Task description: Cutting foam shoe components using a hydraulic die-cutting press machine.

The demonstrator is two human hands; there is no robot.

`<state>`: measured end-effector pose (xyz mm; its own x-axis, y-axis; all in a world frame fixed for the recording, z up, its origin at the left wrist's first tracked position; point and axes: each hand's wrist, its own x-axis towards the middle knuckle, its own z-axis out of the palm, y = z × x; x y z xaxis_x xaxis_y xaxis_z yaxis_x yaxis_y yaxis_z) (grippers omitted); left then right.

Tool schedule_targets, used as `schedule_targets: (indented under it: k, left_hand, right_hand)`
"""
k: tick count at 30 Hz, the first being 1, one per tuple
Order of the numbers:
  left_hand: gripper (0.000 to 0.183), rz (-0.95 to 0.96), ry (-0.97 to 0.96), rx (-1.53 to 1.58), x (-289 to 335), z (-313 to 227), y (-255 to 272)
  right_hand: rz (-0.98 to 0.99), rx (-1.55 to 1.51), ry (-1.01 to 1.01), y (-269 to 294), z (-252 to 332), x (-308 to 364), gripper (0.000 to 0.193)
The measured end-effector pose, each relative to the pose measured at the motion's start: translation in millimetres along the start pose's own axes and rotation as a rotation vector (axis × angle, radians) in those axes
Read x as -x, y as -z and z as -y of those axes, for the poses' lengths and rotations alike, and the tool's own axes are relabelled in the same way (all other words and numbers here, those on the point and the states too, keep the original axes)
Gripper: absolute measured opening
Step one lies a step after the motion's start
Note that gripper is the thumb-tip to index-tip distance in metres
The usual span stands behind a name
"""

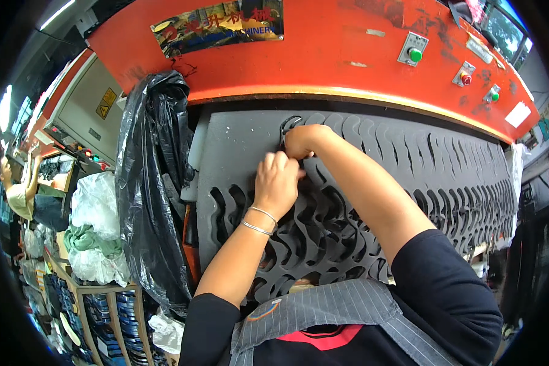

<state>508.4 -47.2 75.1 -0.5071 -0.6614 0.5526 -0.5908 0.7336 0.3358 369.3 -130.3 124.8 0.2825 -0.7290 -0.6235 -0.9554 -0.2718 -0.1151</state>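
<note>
Right hand point(300, 141) is curled at a black loop point(285, 124) just beyond it, grip hidden; left hand point(277, 181) beside it is half-curled, hold unclear. Grey slotted sheet point(235, 149) beneath both looks light, soft, tearable; best held by solid margin to their left.

Filling the top at 12 o'clock is an orange machine point(329, 67) with a sign plate point(219, 27); toward 2 o'clock its face carries a green button point(415, 55), a red button point(466, 79), a smaller green button point(495, 96) and a white label point(518, 114). A window point(505, 33) lies beyond at 2. At 9 hangs a black bag point(149, 183), with a clear bag point(94, 204) and green bundle point(97, 241) just outside it. Further out at 9 is a co-worker point(21, 198). At 10 stands a grey cabinet point(82, 100) bearing a yellow warning sign point(106, 102). At 7 to 8, a rack point(100, 289) holds dark blue stacks point(128, 320).
</note>
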Motion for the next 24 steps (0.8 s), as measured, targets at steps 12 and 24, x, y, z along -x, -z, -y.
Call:
schedule_targets:
  k: [12, 24]
  left_hand:
    - [0.042, 0.407, 0.097, 0.292, -0.9, 55.3, -3.6]
    - [0.049, 0.062, 0.268, 0.105, 14.6, 100.0, -6.7]
  right_hand:
    - [-0.764, -1.252, 0.463, -14.6, -42.7, 68.1, 0.02]
    - [-1.154, -0.432, 0.283, -76.1, 40.7, 2.4, 0.046]
